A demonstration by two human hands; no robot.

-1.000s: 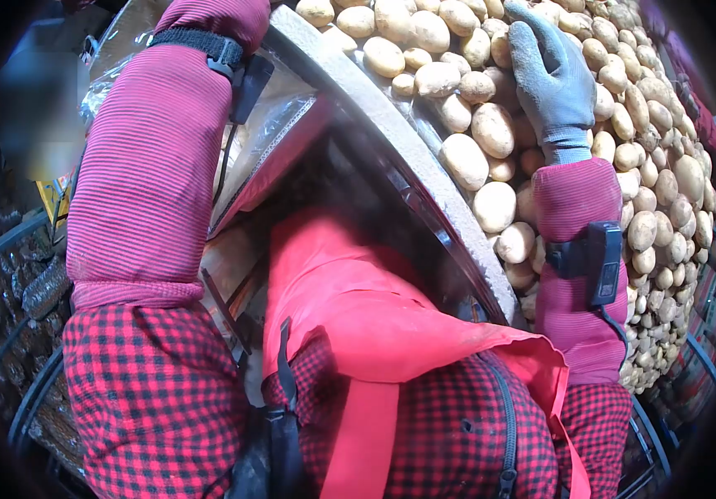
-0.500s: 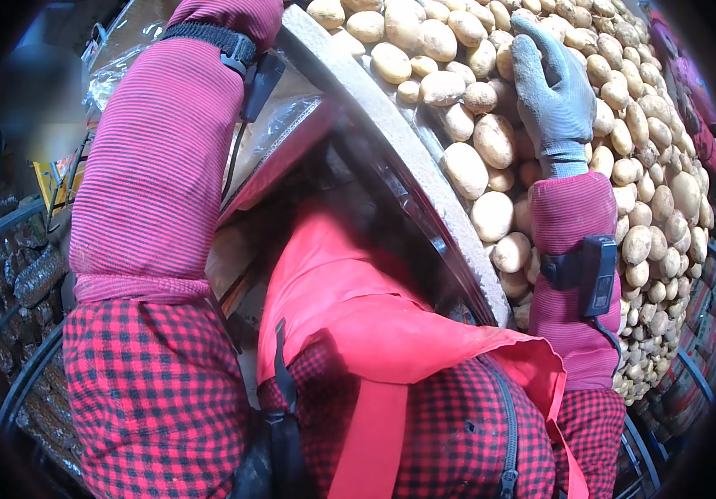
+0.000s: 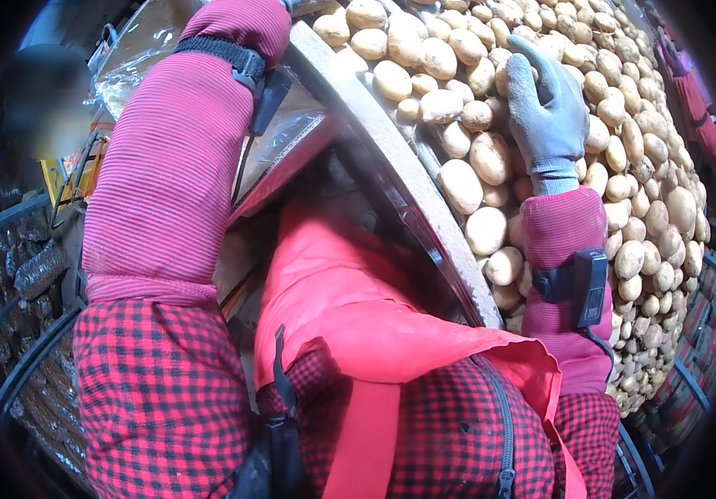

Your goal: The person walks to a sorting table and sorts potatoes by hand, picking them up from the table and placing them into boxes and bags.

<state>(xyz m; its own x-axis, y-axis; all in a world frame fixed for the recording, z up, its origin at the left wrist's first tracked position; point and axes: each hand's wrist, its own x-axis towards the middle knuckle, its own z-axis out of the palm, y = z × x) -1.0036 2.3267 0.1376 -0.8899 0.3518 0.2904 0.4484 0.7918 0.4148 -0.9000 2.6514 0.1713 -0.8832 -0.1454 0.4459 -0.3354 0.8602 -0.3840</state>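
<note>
My right hand (image 3: pixel 551 121) wears a grey-blue knit glove and lies palm down over a large heap of potatoes (image 3: pixel 490 158). Its thumb and forefinger are spread apart, and nothing shows between them; the other fingers are partly hidden by the hand. Pale, lightly soiled potatoes surround it on every side. My left hand is almost wholly beyond the top edge; only a sliver of its glove shows past the cuff of the left sleeve (image 3: pixel 158 158), close to the upper end of the heap's pale rim (image 3: pixel 399 166).
Clear plastic sheeting (image 3: pixel 137 71) lies beyond my left sleeve. Dark, plastic-wrapped goods (image 3: pixel 42 270) sit behind a curved blue rail at the left. A pink sleeve of another person (image 3: pixel 699 116) shows at the far right. My red apron hangs beside the heap's edge.
The view has shifted slightly. My left forearm appears a little further right, and my right hand a little lower and further left, still over the potatoes with thumb and forefinger apart.
</note>
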